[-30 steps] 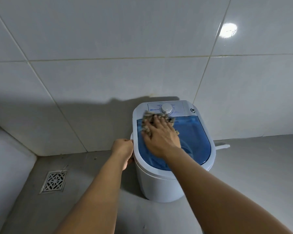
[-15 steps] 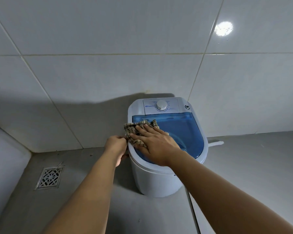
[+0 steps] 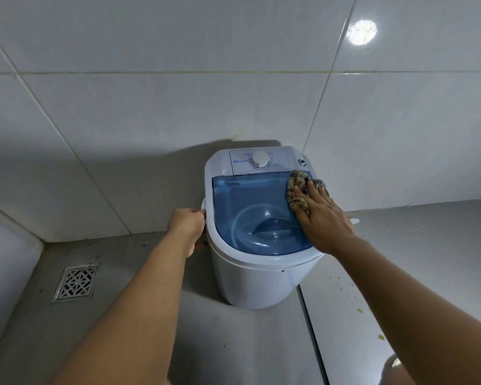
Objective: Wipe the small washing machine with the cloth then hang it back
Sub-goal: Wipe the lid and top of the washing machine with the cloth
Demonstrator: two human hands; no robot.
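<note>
You are pressing the checked cloth (image 3: 299,190) flat against the right rear corner of the blue see-through lid (image 3: 250,201) with your right hand (image 3: 324,218), fingers spread over the fabric so it is pinned under your palm rather than pinched. Your left hand (image 3: 186,226) is curling around the small handle on the left side of the washing machine (image 3: 258,276), gripping it to steady the tub. The machine is standing upright on the grey floor (image 3: 139,315), its back close against the tiled wall (image 3: 150,107), with the floor drain (image 3: 75,282) well apart to the left. Judging from this, you are in the middle of the wiping step: the cloth is working the top, while the white control panel with its dial (image 3: 259,160), the rim and the rounded body below are showing no sign either way of having been wiped. Hanging the cloth back is not yet begun, and no hook or rail for it is showing in this view.
</note>
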